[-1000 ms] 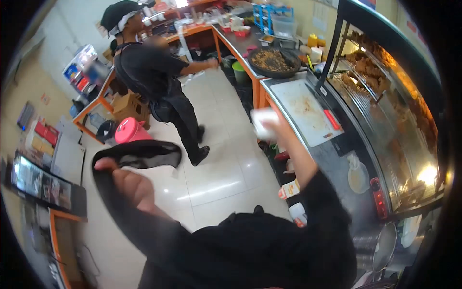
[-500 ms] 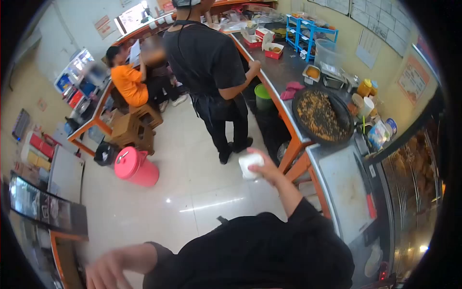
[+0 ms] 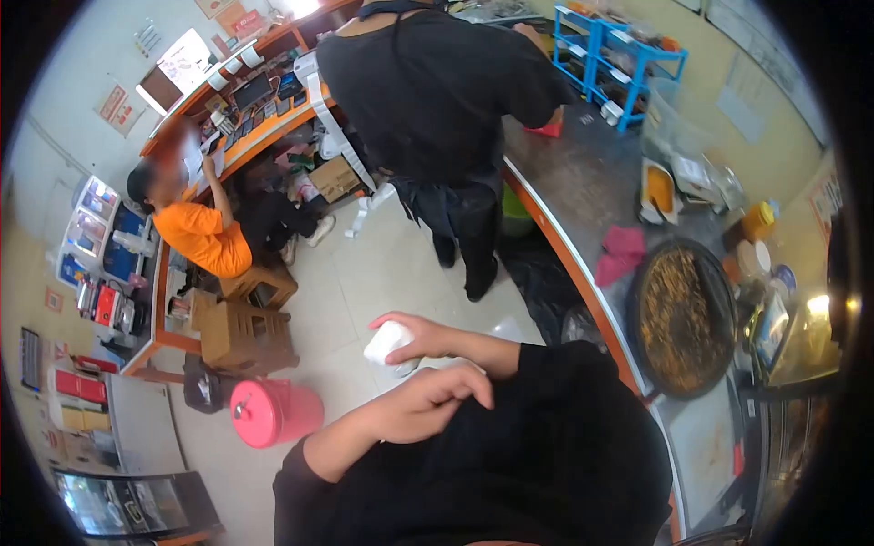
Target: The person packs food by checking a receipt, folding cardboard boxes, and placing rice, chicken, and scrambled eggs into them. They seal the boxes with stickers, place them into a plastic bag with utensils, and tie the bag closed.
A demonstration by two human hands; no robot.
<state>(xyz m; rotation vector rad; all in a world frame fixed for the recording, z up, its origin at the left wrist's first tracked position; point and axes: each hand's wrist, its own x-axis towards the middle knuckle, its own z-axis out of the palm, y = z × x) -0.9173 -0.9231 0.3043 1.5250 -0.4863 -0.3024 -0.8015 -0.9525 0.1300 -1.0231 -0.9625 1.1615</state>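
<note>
My right hand [image 3: 442, 341] is closed around a small white bundle [image 3: 389, 342] that looks like a roll of tissue, held over the floor in front of my body. Just below and nearer to me is my left hand [image 3: 428, 402], its fingers curled in. A pale strip of the white material shows between the two hands, along the top of the left one. What the left fingers hold, if anything, is hidden.
A co-worker in black [image 3: 419, 100] stands at the counter ahead; a person in orange [image 3: 202, 237] sits at left. A pink bucket [image 3: 282, 414] is on the floor. At right, a large black pan [image 3: 637, 318] of food, a pink cloth [image 3: 621, 255] and a blue rack [image 3: 596, 55].
My left hand has come from the lower left up to the right hand, its fingers curling. The right hand has moved left with the white bundle. The view has turned right and closer to the co-worker.
</note>
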